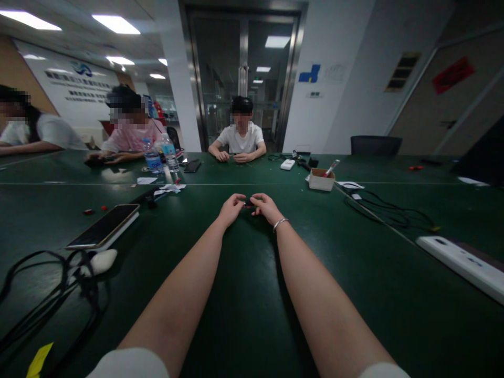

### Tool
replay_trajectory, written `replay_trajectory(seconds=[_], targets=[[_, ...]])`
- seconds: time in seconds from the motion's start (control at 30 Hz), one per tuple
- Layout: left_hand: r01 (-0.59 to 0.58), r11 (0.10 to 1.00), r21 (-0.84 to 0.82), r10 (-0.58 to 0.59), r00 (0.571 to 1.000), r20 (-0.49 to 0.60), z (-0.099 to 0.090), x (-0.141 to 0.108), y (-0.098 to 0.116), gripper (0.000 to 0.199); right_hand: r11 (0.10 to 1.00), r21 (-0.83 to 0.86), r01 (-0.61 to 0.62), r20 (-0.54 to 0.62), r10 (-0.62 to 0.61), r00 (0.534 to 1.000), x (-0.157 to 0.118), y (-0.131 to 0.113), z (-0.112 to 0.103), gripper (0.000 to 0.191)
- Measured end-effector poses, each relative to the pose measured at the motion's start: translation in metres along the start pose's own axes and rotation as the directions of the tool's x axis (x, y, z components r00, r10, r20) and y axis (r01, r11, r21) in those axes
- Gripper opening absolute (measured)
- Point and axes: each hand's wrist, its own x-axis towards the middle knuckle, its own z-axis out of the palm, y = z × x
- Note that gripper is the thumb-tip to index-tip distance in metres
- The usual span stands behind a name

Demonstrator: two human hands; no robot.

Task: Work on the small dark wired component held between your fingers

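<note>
My arms stretch forward over the green table (pixel 248 304), and in front of me my left hand (pixel 231 210) and right hand (pixel 268 209) meet, fingertips pinching a small dark piece (pixel 248 201) between them, just above the tabletop; it is too small for me to tell what it is. A silver bracelet (pixel 281 224) circles my right wrist. To my left lie a phone (pixel 106 227), a white mouse (pixel 103 261) and looped black cables (pixel 84 278). Beyond my right hand stands a small open box (pixel 321 181), and across the table sits a person in a white shirt (pixel 242 137).
</note>
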Motion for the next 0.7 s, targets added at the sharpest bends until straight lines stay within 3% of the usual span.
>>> replay_trajectory(seconds=[0.3, 0.5, 0.7], targets=[[-0.160, 0.981, 0.106, 0.171, 0.980, -0.101, -0.004, -0.004, 0.009, 0.019, 0.999, 0.048, 0.001, -0.059, 0.002, 0.998, -0.001, -0.002, 0.001, 0.019], [-0.157, 0.987, 0.030, 0.159, 0.981, -0.114, -0.003, -0.002, 0.006, 0.020, 0.995, 0.083, -0.050, 0.012, 0.050, 0.999, -0.005, -0.007, -0.001, 0.014], [-0.110, 0.992, 0.058, 0.116, 0.986, -0.119, -0.006, -0.007, 0.013, 0.015, 0.984, 0.153, -0.096, 0.024, 0.093, 0.995, -0.006, -0.010, -0.004, 0.012]])
